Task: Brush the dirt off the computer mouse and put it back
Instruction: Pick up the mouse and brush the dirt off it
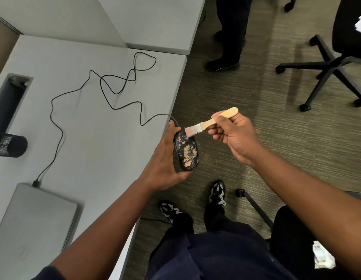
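A: So, which step? The left hand (165, 158) keeps its grip wrapped around the computer mouse (186, 151), just off the table (95, 128) edge.

B: Brushing. Right hand (234, 134) pinches the brush (208, 123), bristles touching; next, I'd judge, sweep down the tan dirt (188, 153).

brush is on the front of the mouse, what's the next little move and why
Probably drag the brush back along the mouse toward its rear end. The bristles sit at the cable end, and tan dirt covers the middle and back. The left hand holds the mouse past the desk edge, so dirt should fall to the floor.
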Available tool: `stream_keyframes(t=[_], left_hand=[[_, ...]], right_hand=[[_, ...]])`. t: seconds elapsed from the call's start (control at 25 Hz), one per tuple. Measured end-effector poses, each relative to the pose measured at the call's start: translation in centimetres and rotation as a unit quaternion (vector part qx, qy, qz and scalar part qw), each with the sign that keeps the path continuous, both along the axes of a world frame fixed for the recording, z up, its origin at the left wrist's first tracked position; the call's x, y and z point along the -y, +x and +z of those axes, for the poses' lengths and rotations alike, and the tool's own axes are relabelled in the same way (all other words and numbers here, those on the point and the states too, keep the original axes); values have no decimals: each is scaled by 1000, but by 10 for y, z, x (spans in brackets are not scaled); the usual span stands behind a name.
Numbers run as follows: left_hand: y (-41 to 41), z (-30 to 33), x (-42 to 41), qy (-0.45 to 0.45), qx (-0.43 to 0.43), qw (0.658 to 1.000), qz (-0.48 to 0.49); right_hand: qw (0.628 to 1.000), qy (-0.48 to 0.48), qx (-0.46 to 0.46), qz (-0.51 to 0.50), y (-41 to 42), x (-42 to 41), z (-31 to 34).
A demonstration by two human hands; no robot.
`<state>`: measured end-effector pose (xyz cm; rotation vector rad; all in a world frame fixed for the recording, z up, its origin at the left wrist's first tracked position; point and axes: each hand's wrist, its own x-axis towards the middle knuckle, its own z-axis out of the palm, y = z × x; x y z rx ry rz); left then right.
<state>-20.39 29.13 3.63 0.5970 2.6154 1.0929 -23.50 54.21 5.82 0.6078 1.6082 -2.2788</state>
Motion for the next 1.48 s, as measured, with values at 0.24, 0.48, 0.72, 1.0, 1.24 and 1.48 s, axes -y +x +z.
stream_keyframes(t=[0.24,0.48,0.72,1.0,1.24,1.48], left_hand=[[-2,2,1,-2,25,1000,7],[-2,1,2,5,56,998,19],[-3,-6,1,18,60,998,4],[-3,-4,1,22,63,998,2],[1,-1,-1,26,62,998,0],[4,2,0,35,64,997,3]], right_hand=[[999,39,-36,-11,-2,-3,2],[993,102,-52,15,-6,0,0],[996,51,-65,38,-4,-2,-1],[995,53,-81,39,-5,-6,1],[989,97,-102,41,-6,-7,0],[992,91,-80,23,-1,-4,-4]])
